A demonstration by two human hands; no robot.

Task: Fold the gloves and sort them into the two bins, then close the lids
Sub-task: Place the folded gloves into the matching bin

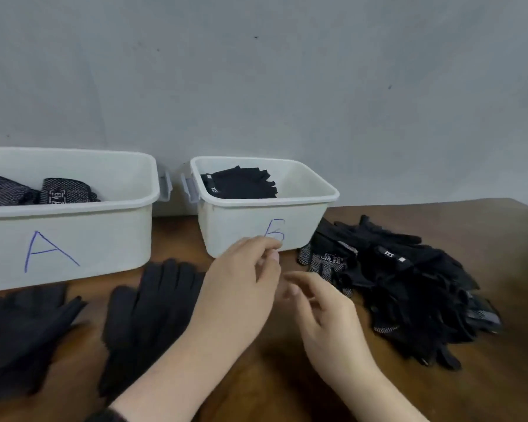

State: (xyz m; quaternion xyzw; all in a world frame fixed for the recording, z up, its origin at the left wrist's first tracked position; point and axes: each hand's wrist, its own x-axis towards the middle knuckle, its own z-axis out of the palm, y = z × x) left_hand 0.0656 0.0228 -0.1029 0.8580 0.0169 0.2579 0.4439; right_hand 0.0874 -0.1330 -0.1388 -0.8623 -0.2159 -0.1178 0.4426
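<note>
Two white bins stand at the back of the wooden table. Bin A (73,239) on the left holds dotted grey-black gloves (64,191). Bin B (256,220) in the middle holds a folded plain black glove (241,184). A pile of loose black gloves (403,284) lies right of bin B. A flat black glove (147,312) lies in front of bin A, another (22,327) at the far left. My left hand (241,284) hovers before bin B, fingers loosely curled, holding nothing. My right hand (326,306) is beside it, fingers relaxed, empty, close to the pile.
A grey wall stands right behind the bins. Both bins are open, with grey latches (177,185) facing each other in the gap between them. No lids are in view. Bare brown tabletop (287,376) shows around my forearms.
</note>
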